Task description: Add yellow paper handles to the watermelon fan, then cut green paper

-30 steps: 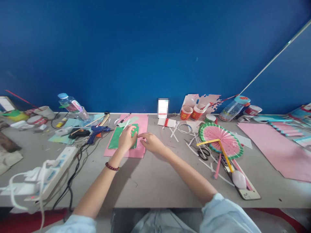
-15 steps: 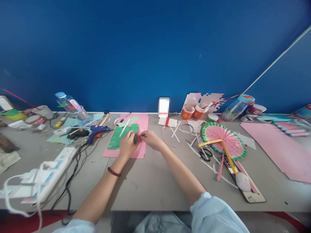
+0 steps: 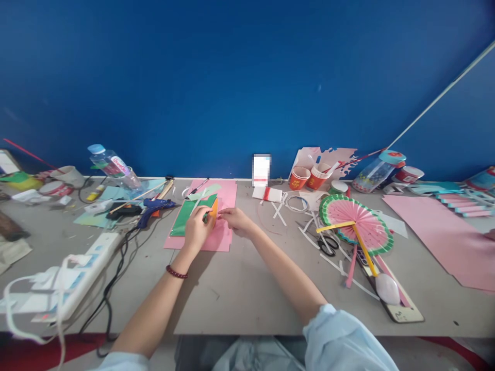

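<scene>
A pack of coloured paper [image 3: 185,219], green on top, lies on a sheet of pink paper [image 3: 228,193]. My left hand [image 3: 199,229] rests over the pack's right side, its fingers curled on the raised edge. An orange layer shows under that lifted edge. My right hand [image 3: 237,221] is just to the right, its fingertips drawn together beside the orange edge; whatever is between them is too small to make out. Across the pack's upper part lies a thin white strip [image 3: 198,198].
Left of the pack are a blue glue gun [image 3: 154,208], a plastic bottle [image 3: 114,167] and a white power strip [image 3: 87,273] with cables. To the right lie white paper strips [image 3: 278,214], black scissors [image 3: 328,246] and a watermelon-patterned paper fan [image 3: 356,224]. Red paper cups [image 3: 299,178] stand behind.
My left hand has shifted slightly left and bent the pack's right edge up, so orange now shows beneath the green. The right hand has moved slightly left toward that edge.
</scene>
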`<state>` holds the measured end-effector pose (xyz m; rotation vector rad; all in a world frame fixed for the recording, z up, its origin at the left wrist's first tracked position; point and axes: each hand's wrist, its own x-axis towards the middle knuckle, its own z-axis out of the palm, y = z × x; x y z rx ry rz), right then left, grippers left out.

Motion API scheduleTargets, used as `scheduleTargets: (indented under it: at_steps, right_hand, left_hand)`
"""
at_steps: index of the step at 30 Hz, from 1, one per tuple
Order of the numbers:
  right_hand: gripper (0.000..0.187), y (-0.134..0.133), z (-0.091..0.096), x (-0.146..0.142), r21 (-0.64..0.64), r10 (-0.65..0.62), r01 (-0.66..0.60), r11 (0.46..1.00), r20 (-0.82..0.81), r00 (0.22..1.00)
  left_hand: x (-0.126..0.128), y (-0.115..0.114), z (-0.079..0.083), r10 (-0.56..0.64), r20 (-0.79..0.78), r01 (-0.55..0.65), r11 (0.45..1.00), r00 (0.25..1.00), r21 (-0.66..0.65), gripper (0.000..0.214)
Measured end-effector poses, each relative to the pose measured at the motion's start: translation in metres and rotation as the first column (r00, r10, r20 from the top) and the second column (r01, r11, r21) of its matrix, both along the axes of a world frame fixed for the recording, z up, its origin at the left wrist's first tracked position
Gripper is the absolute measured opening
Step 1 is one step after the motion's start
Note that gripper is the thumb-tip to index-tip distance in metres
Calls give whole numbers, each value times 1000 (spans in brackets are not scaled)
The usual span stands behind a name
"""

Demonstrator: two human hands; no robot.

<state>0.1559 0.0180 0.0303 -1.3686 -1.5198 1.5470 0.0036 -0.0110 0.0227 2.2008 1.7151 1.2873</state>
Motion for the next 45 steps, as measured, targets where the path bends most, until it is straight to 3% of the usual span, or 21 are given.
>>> scheduleTargets:
  at_steps: [11, 16, 21, 27, 34, 45]
  right_hand:
    - [10, 0, 6, -5, -170, -27, -2, 985, -167, 986]
    - [22, 1, 3, -9, -266, -70, 15, 964, -199, 977]
    - [28, 5, -7, -10, -274, -140, 85, 958, -189, 972]
    - [32, 8, -14, -5, -192, -184, 154, 969, -149, 972]
    - [41, 11, -14, 6, -19, -224, 224, 974, -37, 974]
    - [46, 15, 28, 48, 293, -205, 152, 944, 160, 966]
  left_hand:
    - [7, -5, 1, -5, 103, 11, 999, 995, -52, 21]
    - [17, -11, -3, -51, 4, 51, 996, 999, -71, 27]
    - [22, -12, -7, -31, -132, 23, 998, 991, -66, 45]
    - [20, -7, -10, -87, -196, 85, 996, 977, -19, 46]
    - [20, -6, -12, -90, -161, 87, 996, 983, -30, 41]
    - [16, -2, -14, -74, -144, 66, 996, 987, -60, 29]
